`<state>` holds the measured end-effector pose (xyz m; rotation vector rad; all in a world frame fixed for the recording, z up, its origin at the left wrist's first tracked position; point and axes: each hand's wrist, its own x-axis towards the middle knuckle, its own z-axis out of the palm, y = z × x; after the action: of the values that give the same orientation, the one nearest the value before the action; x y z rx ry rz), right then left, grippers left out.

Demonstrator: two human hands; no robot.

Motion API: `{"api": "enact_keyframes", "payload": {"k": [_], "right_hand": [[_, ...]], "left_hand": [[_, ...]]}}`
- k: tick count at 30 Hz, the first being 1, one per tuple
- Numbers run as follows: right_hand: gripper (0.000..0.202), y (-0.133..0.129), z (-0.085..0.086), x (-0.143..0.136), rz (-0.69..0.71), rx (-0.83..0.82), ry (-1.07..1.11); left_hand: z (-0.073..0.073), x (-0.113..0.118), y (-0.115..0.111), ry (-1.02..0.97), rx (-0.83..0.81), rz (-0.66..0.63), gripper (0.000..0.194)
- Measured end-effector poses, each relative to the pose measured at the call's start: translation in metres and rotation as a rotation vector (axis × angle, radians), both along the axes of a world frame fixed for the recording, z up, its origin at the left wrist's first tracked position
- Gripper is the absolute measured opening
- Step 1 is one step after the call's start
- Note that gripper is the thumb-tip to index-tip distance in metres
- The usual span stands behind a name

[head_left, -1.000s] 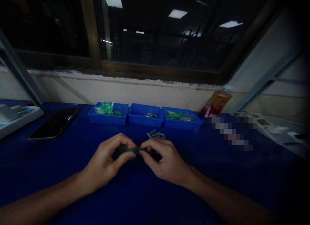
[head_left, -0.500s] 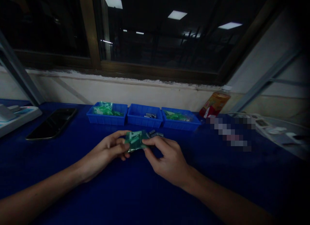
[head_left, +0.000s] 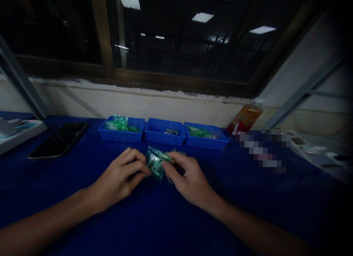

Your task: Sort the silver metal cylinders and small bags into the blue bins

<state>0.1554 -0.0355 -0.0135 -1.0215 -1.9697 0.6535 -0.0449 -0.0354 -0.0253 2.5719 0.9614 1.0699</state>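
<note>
A small green see-through plastic bag with several pale pieces inside is held above the blue table, tilted. My right hand pinches its right side between thumb and fingers. My left hand is closed, its fingertips pressed together at the bag's lower left edge. Behind the fingers of my right hand lie some small grey metal pieces, mostly hidden.
Three blue bins stand in a row: the left bin and right bin hold green bags, the middle bin small metal pieces. A phone lies left. A bottle leans at the back right, near a power strip.
The bag has turned from lying flat to tilted between my hands. My left hand has rolled over so its back shows, and the right hand has shifted its hold slightly.
</note>
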Motion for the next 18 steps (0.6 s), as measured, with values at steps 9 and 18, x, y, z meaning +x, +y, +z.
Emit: {"api": "enact_keyframes", "payload": {"k": [9,18], "right_hand": [[0.026,-0.004,-0.006,-0.002,0.094,0.379,-0.114],[0.018,0.017,-0.002,0.012,0.062,0.338,-0.193]], "left_hand": [[0.007,0.01,0.0,-0.375,-0.595,0.073,0.033],[0.021,-0.028,0.05,-0.634,-0.41,0.51,0.03]]}}
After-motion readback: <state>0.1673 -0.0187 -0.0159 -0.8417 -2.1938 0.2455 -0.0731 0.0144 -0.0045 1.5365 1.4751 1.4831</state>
